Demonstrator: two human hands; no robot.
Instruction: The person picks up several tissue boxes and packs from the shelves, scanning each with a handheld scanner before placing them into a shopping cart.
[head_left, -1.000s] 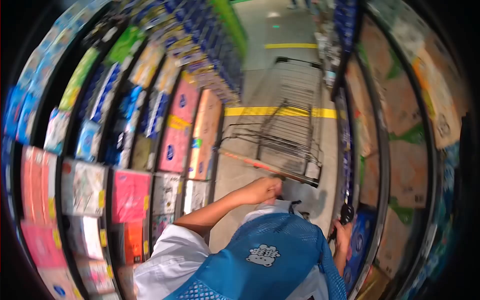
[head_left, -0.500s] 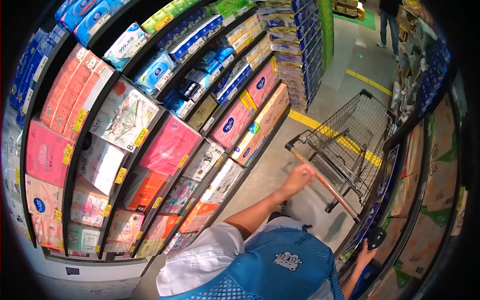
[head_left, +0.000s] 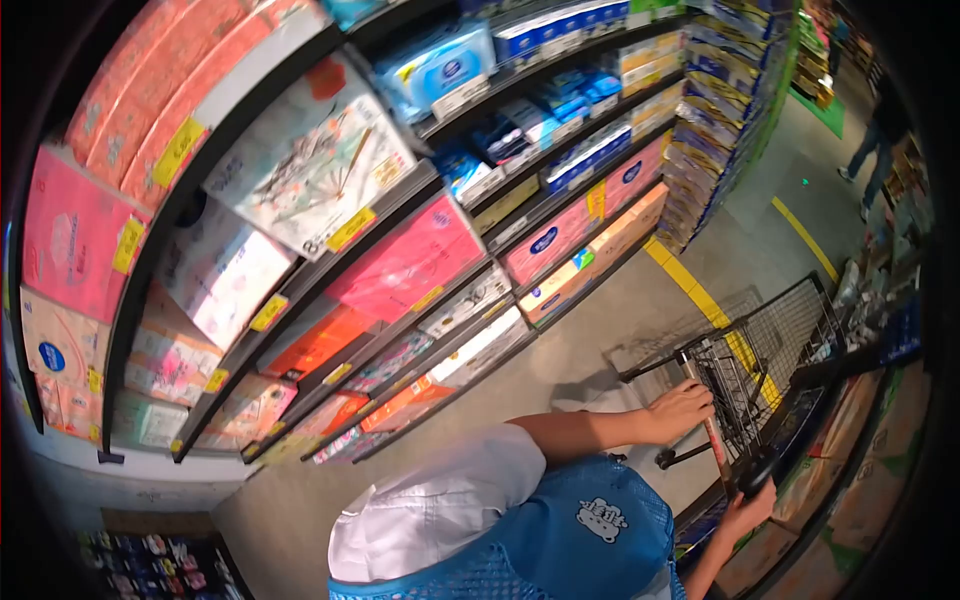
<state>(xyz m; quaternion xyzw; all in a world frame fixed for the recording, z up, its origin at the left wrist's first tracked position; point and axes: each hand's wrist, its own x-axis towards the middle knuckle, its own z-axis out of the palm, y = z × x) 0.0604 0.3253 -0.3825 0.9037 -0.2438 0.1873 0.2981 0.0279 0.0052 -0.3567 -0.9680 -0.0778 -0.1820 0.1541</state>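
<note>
A wire shopping cart (head_left: pixel 795 325) stands ahead of me in the aisle, angled to the right. My left hand (head_left: pixel 683 411) is closed over its handle bar (head_left: pixel 718 452), near the middle. At the near right end of that bar is my right hand (head_left: pixel 750 512), fingers wrapped round a rounded black object (head_left: pixel 756 474). The object overlaps the end of the handle in this view; what kind of thing it is I cannot tell. A blue mesh vest (head_left: pixel 600 505) and a white sleeve (head_left: pixel 440 495) cover my body and left arm.
Shelves on the left carry tissue packs, among them a pink pack (head_left: pixel 410 260) and a fan-printed white pack (head_left: pixel 310 160). Cartons (head_left: pixel 810 490) line the right side close to my right hand. A yellow floor strip (head_left: pixel 690 285) crosses the aisle. A person (head_left: pixel 872 150) stands farther off.
The view has swung, and the shelves look closer. The cart has turned, its handle now steeper in view. My right hand has come up with the black object to the handle's end.
</note>
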